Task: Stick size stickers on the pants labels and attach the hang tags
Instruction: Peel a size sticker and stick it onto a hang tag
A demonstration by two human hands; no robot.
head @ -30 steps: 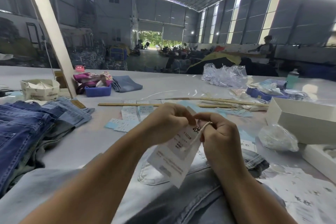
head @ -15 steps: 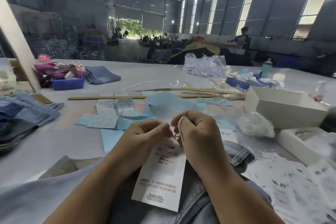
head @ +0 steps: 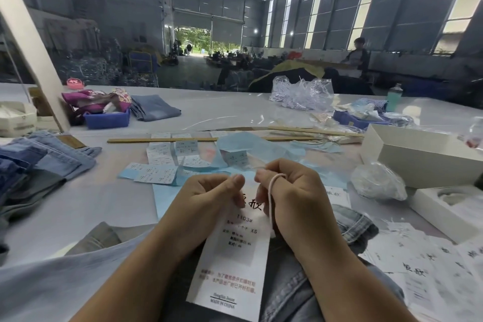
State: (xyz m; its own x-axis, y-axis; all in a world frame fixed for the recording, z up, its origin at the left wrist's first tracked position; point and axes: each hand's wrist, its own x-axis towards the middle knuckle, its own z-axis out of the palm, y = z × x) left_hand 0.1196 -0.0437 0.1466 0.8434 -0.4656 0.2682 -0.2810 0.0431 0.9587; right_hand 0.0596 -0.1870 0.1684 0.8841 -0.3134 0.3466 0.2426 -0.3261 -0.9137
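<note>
Left hand: the left hand [head: 209,198] is curled, thumb and fingers pinching the top edge of the hang tag [head: 232,264] near its left corner.
Right hand: the right hand [head: 292,196] is curled too, close beside the left but not touching it; a white string [head: 270,191] loops over its forefinger and runs down along the tag's right edge, gripped in the folded fingers.
Hang tag: a long white card, upright between the 2 hands and hanging down over the person's lap; black characters at the top, "XS" midway, red lines lower down and "MADE IN CHINA" at the foot.
Pants: the pale denim pants [head: 300,290] lie under the tag and both wrists, a cuffed edge showing just right of the right wrist.
Sticker sheets: blue-backed sticker sheets [head: 156,175] lie scattered on the table [head: 78,212] just beyond the hands.
Loose tags: more printed tags [head: 418,277] are spread at the right, near the right forearm.
Other items: a stack of jeans [head: 39,162] at the left, a wooden ruler [head: 162,140] beyond the stickers, a blue bin [head: 107,119] farther back, an open white box [head: 418,157] at the right with a crumpled plastic bag [head: 376,180] beside it.
</note>
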